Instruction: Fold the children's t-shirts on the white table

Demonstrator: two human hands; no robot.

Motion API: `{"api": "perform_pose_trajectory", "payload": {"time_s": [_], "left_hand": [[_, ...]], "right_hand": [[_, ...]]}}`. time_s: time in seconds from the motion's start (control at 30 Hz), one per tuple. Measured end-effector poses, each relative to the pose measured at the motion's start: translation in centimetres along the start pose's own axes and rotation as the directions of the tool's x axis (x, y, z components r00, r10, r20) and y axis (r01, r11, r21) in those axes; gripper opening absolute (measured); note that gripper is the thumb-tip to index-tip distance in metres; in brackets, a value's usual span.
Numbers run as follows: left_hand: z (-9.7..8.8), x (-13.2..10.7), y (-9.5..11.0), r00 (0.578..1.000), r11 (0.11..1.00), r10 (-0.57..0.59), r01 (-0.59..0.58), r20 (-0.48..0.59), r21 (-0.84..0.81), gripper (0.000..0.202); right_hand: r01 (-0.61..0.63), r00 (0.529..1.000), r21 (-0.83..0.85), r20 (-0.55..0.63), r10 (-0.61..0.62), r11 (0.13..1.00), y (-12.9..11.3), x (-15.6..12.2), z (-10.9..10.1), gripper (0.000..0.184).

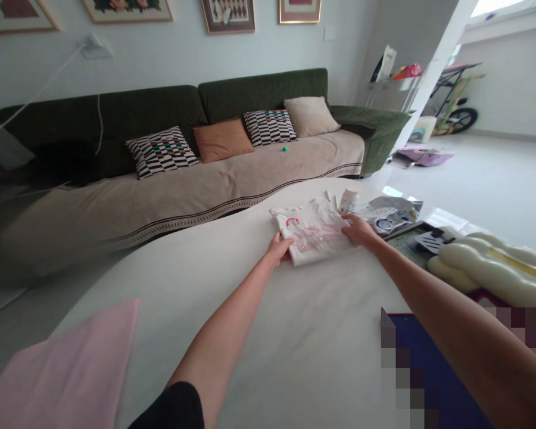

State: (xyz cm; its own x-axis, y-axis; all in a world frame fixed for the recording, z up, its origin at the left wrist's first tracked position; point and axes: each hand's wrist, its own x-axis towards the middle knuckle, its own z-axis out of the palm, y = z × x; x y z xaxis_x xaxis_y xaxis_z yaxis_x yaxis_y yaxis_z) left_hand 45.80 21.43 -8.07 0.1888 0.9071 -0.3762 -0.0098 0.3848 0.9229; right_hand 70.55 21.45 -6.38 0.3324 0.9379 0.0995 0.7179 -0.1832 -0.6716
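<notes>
A folded white garment with a pink print [315, 232] lies at the far side of a white table [259, 322]. My left hand [279, 247] grips its near left edge, fingers curled onto the cloth. My right hand [360, 229] holds its right edge, fingers closed on the fabric. Both arms stretch forward across the table.
A pink folded cloth [67, 369] lies at the near left. Packets and papers [388, 214] sit right of the garment, with a cream cushion-like object [491, 268] beyond. A dark green sofa with several pillows [223, 140] stands behind the table.
</notes>
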Motion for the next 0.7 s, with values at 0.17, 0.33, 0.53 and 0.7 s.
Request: {"api": "perform_pose_trajectory", "payload": {"time_s": [0.17,0.33,0.53,0.7], "left_hand": [[0.7,-1.2,-0.7,0.989,0.983,0.083,-0.061,-0.122,0.174,0.065],[-2.3,-7.6,-1.9,0.979,0.887,0.202,-0.18,-0.006,0.426,0.067],[-18.6,-22.5,-3.0,0.857,0.411,0.514,-0.294,0.047,0.863,0.044],[-31.2,-32.8,-5.6,0.785,0.2,0.436,0.392,-0.44,0.898,0.048]], "right_hand": [[0.031,0.99,-0.243,-0.129,-0.064,0.97,-1.7,-2.6,0.6,0.044],[0.425,0.905,-0.448,0.244,-0.349,0.787,-3.6,-6.5,3.7,0.05],[0.389,0.919,-0.491,0.27,-0.288,0.78,-6.5,-10.5,3.8,0.052],[0.536,0.83,-0.291,0.353,-0.432,0.792,-10.1,-21.7,5.5,0.043]]}}
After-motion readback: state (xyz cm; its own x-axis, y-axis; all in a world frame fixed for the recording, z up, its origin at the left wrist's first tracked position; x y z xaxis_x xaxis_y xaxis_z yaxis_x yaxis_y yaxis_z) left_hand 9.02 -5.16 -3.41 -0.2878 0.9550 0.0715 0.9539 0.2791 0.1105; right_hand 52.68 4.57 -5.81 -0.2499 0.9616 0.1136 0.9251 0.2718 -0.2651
